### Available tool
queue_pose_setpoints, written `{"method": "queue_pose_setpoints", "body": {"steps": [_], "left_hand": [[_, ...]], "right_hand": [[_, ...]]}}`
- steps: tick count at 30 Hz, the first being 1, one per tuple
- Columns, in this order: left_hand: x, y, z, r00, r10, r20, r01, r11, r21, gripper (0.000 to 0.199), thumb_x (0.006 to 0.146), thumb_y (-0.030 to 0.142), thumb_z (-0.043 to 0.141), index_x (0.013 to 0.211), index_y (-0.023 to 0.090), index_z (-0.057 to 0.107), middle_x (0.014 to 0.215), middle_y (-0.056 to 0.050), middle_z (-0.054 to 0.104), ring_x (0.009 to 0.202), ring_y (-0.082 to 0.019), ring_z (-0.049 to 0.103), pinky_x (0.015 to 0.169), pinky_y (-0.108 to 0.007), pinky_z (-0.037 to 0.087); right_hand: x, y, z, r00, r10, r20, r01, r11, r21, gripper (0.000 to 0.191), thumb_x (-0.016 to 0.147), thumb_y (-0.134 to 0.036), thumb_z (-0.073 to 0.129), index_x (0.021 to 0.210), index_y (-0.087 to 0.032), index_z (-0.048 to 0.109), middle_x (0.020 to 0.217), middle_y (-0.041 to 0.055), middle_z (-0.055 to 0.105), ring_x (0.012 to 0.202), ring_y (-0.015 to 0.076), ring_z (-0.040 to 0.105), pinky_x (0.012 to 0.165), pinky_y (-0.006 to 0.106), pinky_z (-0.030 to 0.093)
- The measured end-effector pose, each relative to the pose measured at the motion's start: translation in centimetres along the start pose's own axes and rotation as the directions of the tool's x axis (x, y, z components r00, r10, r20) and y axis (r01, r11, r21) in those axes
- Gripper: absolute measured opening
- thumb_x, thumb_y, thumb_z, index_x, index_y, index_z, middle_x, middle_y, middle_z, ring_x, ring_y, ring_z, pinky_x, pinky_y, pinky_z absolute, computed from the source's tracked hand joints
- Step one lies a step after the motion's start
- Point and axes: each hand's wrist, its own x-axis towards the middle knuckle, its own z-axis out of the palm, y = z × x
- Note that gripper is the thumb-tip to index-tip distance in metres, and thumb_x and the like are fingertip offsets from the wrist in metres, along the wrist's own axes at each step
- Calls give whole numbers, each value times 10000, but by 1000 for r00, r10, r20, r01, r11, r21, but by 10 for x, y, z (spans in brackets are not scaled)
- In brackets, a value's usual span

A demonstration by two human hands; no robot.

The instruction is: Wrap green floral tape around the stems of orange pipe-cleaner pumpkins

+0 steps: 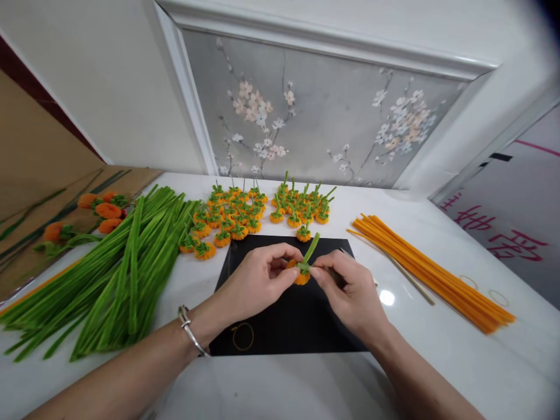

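Over a black mat (280, 326), a small orange pipe-cleaner pumpkin (301, 277) with a green top and an upright green stem is pinched between both my hands. My left hand (262, 274), a silver bangle at its wrist, grips the pumpkin's left side between thumb and fingers. From the other side, my right hand (350, 291) pinches the green pipe cleaner at the pumpkin's top. A slim tool, partly hidden, shows behind the right hand. Just beyond my hands stands one finished-looking pumpkin (303, 233) with a green stem.
Many small pumpkins (238, 210) stand in two groups at the back. Green pipe cleaners (131, 274) lie heaped at left, near orange flowers (109, 211) on cardboard. At right lie orange pipe cleaners (437, 274) and a thin stick (411, 280). A yellow ring (242, 336) rests on the mat.
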Motion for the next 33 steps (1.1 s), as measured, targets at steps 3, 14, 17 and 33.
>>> {"method": "queue_pose_setpoints", "body": {"steps": [3,14,17,33], "left_hand": [[-1,1,1,999,-20,29,21,1000,-23,148,809,195,550,932,139,612,851,-40,660,764,-154,612,685,-254,480],[-1,1,-1,999,-30,-28,31,999,43,166,811,230,542,879,140,662,776,-24,643,687,-132,564,633,-234,441],[0,0,-1,999,-26,-38,28,999,43,165,810,233,548,868,139,671,782,-28,656,695,-137,576,652,-239,453],[-4,0,5,998,49,-26,-49,999,-15,47,846,188,511,885,174,532,805,2,587,738,-124,565,667,-233,455]], "right_hand": [[0,-1,2,1000,9,-13,-9,1000,7,118,868,-178,552,754,-177,580,662,-15,527,553,94,452,509,215,362],[0,0,2,999,18,43,-18,1000,-7,136,873,-205,527,749,-185,580,659,-2,523,561,108,462,501,228,370],[-1,0,3,999,16,38,-16,1000,-5,133,868,-203,527,747,-189,579,668,4,541,575,113,482,505,229,385],[0,-2,4,998,52,22,-53,997,48,87,831,-177,569,788,-202,640,691,-3,606,570,108,521,519,222,414]]}}
